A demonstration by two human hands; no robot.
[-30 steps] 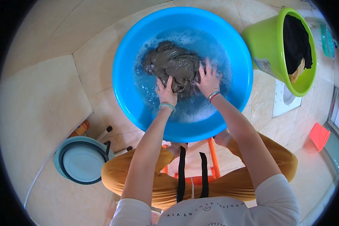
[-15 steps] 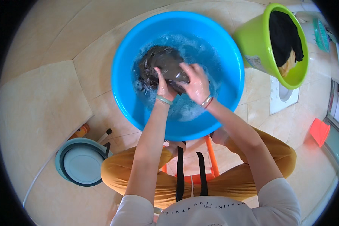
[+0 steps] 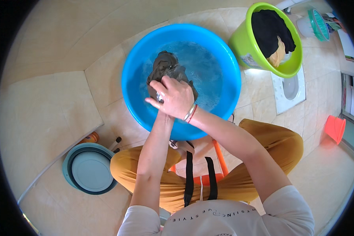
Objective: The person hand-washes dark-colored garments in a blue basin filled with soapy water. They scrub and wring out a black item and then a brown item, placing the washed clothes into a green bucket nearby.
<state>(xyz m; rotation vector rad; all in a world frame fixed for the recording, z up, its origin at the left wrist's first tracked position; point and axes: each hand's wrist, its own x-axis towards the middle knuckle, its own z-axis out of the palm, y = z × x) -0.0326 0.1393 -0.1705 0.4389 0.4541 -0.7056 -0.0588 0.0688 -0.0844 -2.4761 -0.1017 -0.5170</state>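
Observation:
A soaked dark grey-brown garment [image 3: 164,65] lies bunched in the sudsy water of a large blue basin [image 3: 229,59]. Across its near end reaches my right hand [image 3: 176,98], palm down, fingers bent and spaced apart, thumb stretched to the left. It crosses over my left hand [image 3: 166,117], of which little more than the wrist shows. The left fingers are hidden under the right hand and the cloth, so their grip cannot be made out. Bangles circle my right wrist.
Right of the basin stands a lime-green bucket [image 3: 240,41] with black clothing [image 3: 269,31] and a beige cloth [image 3: 278,54]. Beyond it are a white squat toilet [image 3: 280,98] and a red bucket [image 3: 334,129]. Grey-green basins [image 3: 91,170] sit at left. An orange stool [image 3: 220,157] is beneath me.
My right hand has moved left and now crosses over my left hand, hiding it. The garment is bunched into a narrower shape. The view has shifted slightly.

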